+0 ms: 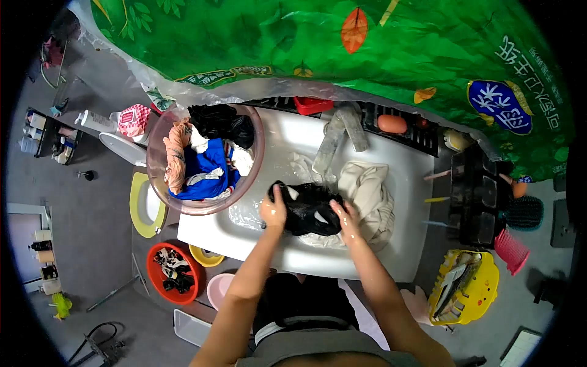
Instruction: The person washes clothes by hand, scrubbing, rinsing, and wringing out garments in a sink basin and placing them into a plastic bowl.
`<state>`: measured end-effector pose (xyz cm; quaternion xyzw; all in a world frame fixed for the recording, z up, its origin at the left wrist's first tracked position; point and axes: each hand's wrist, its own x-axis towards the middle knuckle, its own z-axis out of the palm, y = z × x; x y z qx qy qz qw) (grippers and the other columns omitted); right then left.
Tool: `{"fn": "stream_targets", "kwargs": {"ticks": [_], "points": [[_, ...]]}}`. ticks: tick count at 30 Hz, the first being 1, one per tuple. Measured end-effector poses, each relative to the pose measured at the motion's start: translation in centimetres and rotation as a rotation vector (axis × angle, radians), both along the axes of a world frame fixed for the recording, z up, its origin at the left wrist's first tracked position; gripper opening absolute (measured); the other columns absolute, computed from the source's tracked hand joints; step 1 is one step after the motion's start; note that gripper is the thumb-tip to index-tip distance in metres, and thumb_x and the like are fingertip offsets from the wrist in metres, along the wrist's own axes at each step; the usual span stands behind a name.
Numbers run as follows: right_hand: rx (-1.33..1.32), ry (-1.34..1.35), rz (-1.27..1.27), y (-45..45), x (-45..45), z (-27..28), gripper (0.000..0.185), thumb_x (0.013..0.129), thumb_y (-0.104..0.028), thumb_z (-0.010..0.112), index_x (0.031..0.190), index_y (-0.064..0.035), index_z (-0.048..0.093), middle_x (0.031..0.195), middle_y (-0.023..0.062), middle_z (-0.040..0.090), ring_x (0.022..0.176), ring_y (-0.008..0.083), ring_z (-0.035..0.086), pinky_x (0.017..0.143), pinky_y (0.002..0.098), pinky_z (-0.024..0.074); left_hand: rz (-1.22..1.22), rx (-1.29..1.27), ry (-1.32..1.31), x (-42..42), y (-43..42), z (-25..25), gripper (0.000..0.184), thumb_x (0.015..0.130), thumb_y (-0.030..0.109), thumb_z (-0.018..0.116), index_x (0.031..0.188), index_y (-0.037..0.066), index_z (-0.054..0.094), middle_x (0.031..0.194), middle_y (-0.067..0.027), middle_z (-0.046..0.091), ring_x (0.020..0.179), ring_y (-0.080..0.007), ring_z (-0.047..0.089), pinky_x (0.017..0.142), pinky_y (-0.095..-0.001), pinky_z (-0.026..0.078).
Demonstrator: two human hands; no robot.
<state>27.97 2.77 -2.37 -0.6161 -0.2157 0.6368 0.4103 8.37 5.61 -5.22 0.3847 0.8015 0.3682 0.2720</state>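
A wet black garment [309, 208] with small white patches is bunched over the sink basin [406, 183]. My left hand [274, 210] grips its left end, thumb on top. At its right end, my right hand [347, 221] is closed on the cloth, with what look like suds on the skin. Behind and to the right of the garment lies a wet cream-white cloth [367, 199], heaped in the sink. The grey faucet [333, 140] reaches out just beyond the black garment. Water and some foam show on the sink floor.
A clear pinkish tub [260, 153] of clothes rests on the sink's left side. An orange soap bar [392, 124] lies on the black rack behind. Green plastic packaging [275, 43] spans the top. A red basin [150, 269] stands lower left; a yellow basket [483, 287] hangs right.
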Motion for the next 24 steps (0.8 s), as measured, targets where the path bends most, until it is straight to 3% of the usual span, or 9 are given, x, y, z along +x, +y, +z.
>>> {"fn": "stream_targets", "kwargs": {"ticks": [4,7,9,11,12,18,20,23,24], "points": [[0.075,-0.336,0.008,-0.3,1.5,0.7,0.048,0.074,-0.023,0.067,0.114,-0.0036,0.048,0.106,0.0104,0.052,0.100,0.0212,0.048,0.086,0.0329,0.0376,-0.216,0.044,0.215,-1.5,-2.1,0.0,0.037,0.079,0.029,0.056,0.099,-0.002,0.056,0.095,-0.0235,0.057,0.089,-0.0387,0.054,0.077,-0.0414,0.042],[0.398,-1.027,0.095,-0.8,-0.2,0.4,0.047,0.074,-0.018,0.064,0.115,-0.0033,0.046,0.114,0.0149,0.046,0.108,0.0294,0.042,0.090,0.0377,0.0337,-0.293,0.013,0.388,-0.9,-3.4,0.3,0.048,0.069,0.006,0.062,0.113,-0.004,0.045,0.107,-0.0223,0.052,0.099,-0.0364,0.049,0.083,-0.0393,0.040],[0.504,-1.336,0.243,-1.9,-1.5,1.5,0.049,0.071,-0.018,0.062,0.116,-0.0073,0.046,0.121,0.0144,0.040,0.112,0.0331,0.036,0.093,0.0440,0.0289,-0.373,0.191,0.643,-0.9,-2.8,0.8,0.050,0.075,0.011,0.059,0.119,-0.003,0.039,0.107,-0.0224,0.053,0.099,-0.0355,0.051,0.087,-0.0384,0.040],[0.580,-1.448,0.417,-2.4,-2.7,1.7,0.049,0.070,-0.024,0.062,0.116,-0.0104,0.048,0.121,0.0116,0.041,0.112,0.0314,0.037,0.091,0.0438,0.0297,-0.431,0.183,0.135,0.0,-0.8,-0.7,0.052,0.077,0.019,0.060,0.119,-0.004,0.040,0.106,-0.0240,0.053,0.098,-0.0342,0.052,0.087,-0.0370,0.040],[0.557,-1.435,0.457,-2.5,-3.4,1.4,0.048,0.071,-0.027,0.061,0.115,-0.0130,0.049,0.122,0.0086,0.042,0.110,0.0291,0.038,0.086,0.0418,0.0322,-0.429,0.032,-0.164,0.9,0.5,-0.8,0.056,0.080,0.029,0.059,0.120,-0.004,0.039,0.102,-0.0242,0.055,0.095,-0.0333,0.055,0.084,-0.0363,0.042],[0.492,-1.381,0.706,-0.9,-3.0,-4.9,0.052,0.070,-0.032,0.065,0.115,-0.0143,0.049,0.116,0.0079,0.046,0.096,0.0289,0.046,0.078,0.0396,0.0407,-0.503,-0.092,0.204,3.3,2.9,-8.1,0.045,0.082,0.039,0.051,0.107,0.001,0.049,0.102,-0.0230,0.054,0.095,-0.0398,0.052,0.082,-0.0443,0.041],[0.434,-1.229,0.774,0.4,-2.1,-5.6,0.053,0.067,-0.034,0.068,0.113,-0.0145,0.050,0.111,0.0101,0.047,0.093,0.0315,0.047,0.080,0.0394,0.0419,-0.566,0.162,0.537,2.7,2.7,-18.1,0.037,0.083,0.034,0.050,0.106,0.006,0.051,0.104,-0.0216,0.053,0.094,-0.0403,0.051,0.081,-0.0474,0.041],[0.299,-0.917,0.590,2.1,-0.2,-6.1,0.035,0.068,-0.029,0.070,0.090,-0.0035,0.060,0.080,0.0127,0.060,0.071,0.0263,0.057,0.067,0.0344,0.0450,-0.404,-0.321,0.040,3.0,3.1,-8.6,0.033,0.083,0.031,0.050,0.106,0.008,0.051,0.100,-0.0207,0.055,0.093,-0.0403,0.051,0.080,-0.0479,0.040],[0.392,-0.776,0.390,1.9,0.6,-7.2,0.031,0.070,-0.026,0.070,0.082,0.0012,0.060,0.070,0.0114,0.061,0.063,0.0190,0.055,0.059,0.0301,0.0435,-0.369,-0.244,0.042,2.4,2.7,-9.0,0.030,0.081,0.028,0.052,0.102,0.006,0.053,0.091,-0.0208,0.057,0.090,-0.0396,0.051,0.077,-0.0455,0.041]]}}
